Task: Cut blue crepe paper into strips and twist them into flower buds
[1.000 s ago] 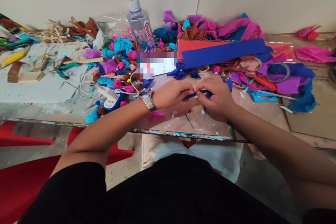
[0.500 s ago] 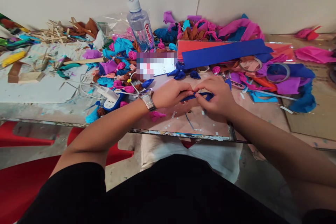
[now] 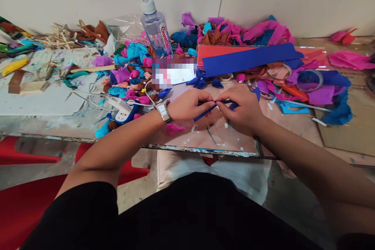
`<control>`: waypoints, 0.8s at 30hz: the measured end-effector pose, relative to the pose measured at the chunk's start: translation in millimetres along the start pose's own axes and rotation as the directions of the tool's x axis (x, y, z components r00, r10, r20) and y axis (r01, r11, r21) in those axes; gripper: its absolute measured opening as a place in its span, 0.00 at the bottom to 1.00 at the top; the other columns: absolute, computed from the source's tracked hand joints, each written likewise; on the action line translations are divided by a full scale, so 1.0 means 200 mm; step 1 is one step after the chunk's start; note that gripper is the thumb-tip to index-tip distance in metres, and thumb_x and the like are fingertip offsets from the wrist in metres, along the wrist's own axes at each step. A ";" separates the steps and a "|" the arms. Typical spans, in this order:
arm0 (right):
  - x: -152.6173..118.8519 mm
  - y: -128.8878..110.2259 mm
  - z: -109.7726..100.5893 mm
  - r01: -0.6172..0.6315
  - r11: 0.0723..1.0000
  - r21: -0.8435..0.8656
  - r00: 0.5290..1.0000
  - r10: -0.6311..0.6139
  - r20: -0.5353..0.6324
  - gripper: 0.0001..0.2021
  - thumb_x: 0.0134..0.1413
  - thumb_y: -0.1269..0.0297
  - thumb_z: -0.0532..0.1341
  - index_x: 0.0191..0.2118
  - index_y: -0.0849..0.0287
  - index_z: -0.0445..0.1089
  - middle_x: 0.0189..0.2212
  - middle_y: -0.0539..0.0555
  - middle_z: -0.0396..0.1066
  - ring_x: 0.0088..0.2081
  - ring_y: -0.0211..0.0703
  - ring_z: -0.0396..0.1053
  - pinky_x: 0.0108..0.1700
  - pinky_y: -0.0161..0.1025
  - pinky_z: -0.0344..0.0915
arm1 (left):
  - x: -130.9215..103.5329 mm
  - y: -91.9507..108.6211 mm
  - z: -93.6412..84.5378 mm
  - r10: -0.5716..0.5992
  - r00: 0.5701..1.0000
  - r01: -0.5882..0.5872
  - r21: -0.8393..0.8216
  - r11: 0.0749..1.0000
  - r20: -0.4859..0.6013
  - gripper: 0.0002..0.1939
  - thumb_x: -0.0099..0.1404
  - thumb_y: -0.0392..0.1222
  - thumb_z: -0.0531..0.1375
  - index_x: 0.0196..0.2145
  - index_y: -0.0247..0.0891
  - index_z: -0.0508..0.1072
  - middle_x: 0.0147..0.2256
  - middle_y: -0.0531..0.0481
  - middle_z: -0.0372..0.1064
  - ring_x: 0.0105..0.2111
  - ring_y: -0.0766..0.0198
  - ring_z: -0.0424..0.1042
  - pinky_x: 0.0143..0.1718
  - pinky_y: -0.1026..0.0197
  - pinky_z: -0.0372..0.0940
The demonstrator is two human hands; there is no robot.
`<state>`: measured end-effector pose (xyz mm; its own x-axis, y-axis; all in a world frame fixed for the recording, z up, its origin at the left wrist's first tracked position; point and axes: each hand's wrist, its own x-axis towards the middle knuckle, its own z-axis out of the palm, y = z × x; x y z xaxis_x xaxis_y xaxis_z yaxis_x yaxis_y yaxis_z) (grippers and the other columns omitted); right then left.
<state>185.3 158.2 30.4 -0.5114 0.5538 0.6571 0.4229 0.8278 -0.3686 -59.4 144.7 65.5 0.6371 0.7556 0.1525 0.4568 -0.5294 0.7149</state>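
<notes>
Head camera: your forearms angle inward, left hand point(image 3: 189, 104) and right hand point(image 3: 243, 105) almost meeting at the fingertips over the worktable point(image 3: 228, 140). Both pinch a blue crepe-paper strip point(image 3: 201, 115) between them, one end slanting below your left thumb.

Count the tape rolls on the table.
3 visible: a small roll beyond the right hand; a second roll near the blue sheet; a third roll farther right. Others may be hidden.
</notes>
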 end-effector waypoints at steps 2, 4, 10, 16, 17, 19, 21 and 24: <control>0.01 0.00 0.00 0.031 1.000 0.000 0.999 -0.031 -0.019 0.02 0.67 0.63 0.68 0.41 0.50 0.80 0.36 0.49 0.85 0.39 0.50 0.81 0.50 0.52 0.67 | 0.00 0.00 0.00 -0.015 1.000 0.015 -0.041 0.999 0.013 0.17 0.78 0.48 0.58 0.37 0.35 0.80 0.30 0.50 0.83 0.26 0.69 0.77 0.27 0.68 0.63; 0.01 0.00 0.00 0.066 0.998 -0.002 0.997 -0.066 -0.041 0.03 0.68 0.64 0.68 0.41 0.50 0.80 0.36 0.49 0.86 0.38 0.49 0.81 0.51 0.52 0.68 | 0.00 -0.01 0.01 -0.045 0.999 0.048 -0.125 0.991 0.027 0.15 0.78 0.46 0.59 0.38 0.35 0.80 0.31 0.48 0.84 0.27 0.68 0.80 0.28 0.68 0.66; 0.01 0.00 -0.02 0.093 0.996 0.003 0.995 -0.093 -0.041 0.04 0.68 0.64 0.69 0.41 0.47 0.82 0.36 0.48 0.87 0.37 0.48 0.81 0.52 0.55 0.69 | 0.01 -0.03 -0.01 -0.162 0.979 0.197 -0.392 0.898 0.120 0.08 0.74 0.38 0.61 0.41 0.32 0.80 0.33 0.44 0.85 0.29 0.65 0.84 0.30 0.69 0.74; 0.00 0.01 -0.03 0.154 0.987 -0.049 0.988 -0.154 -0.013 0.04 0.69 0.65 0.69 0.43 0.48 0.82 0.38 0.49 0.87 0.37 0.48 0.81 0.54 0.55 0.69 | 0.02 -0.01 -0.02 -0.245 0.952 0.306 -0.549 0.778 0.184 0.06 0.69 0.31 0.62 0.38 0.31 0.81 0.32 0.45 0.85 0.29 0.66 0.85 0.31 0.68 0.78; 0.00 0.01 -0.03 0.158 0.986 -0.054 0.987 -0.159 -0.013 0.04 0.69 0.65 0.69 0.43 0.48 0.82 0.38 0.49 0.87 0.37 0.47 0.81 0.54 0.55 0.70 | 0.02 -0.01 -0.02 -0.251 0.950 0.313 -0.565 0.764 0.187 0.06 0.69 0.30 0.62 0.38 0.31 0.81 0.31 0.45 0.85 0.28 0.66 0.84 0.32 0.68 0.78; 0.00 0.01 -0.03 0.160 0.985 -0.064 0.987 -0.161 -0.013 0.04 0.69 0.65 0.68 0.44 0.48 0.82 0.38 0.49 0.87 0.36 0.46 0.81 0.55 0.54 0.70 | 0.02 0.00 -0.02 -0.259 0.949 0.316 -0.584 0.748 0.181 0.06 0.69 0.30 0.62 0.38 0.31 0.81 0.31 0.45 0.85 0.28 0.66 0.84 0.31 0.68 0.78; 0.00 0.01 -0.03 0.165 0.984 -0.069 0.986 -0.166 -0.012 0.05 0.69 0.66 0.68 0.46 0.49 0.81 0.37 0.48 0.86 0.36 0.45 0.80 0.55 0.54 0.70 | 0.02 0.00 -0.02 -0.264 0.948 0.317 -0.596 0.738 0.178 0.05 0.68 0.30 0.63 0.38 0.31 0.81 0.31 0.45 0.85 0.28 0.66 0.84 0.32 0.68 0.79; 0.00 0.01 -0.02 0.179 0.982 -0.063 0.983 -0.181 -0.017 0.06 0.69 0.67 0.69 0.47 0.49 0.81 0.37 0.48 0.86 0.35 0.45 0.80 0.55 0.53 0.70 | 0.02 0.00 -0.03 -0.265 0.942 0.335 -0.616 0.713 0.205 0.04 0.68 0.30 0.65 0.39 0.30 0.82 0.32 0.43 0.85 0.29 0.64 0.85 0.34 0.66 0.80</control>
<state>190.1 159.1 32.1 -0.5665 0.3934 0.7241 0.3708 0.9064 -0.2024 -60.5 150.2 71.6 0.6063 0.7732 -0.1861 0.1563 0.1135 0.9812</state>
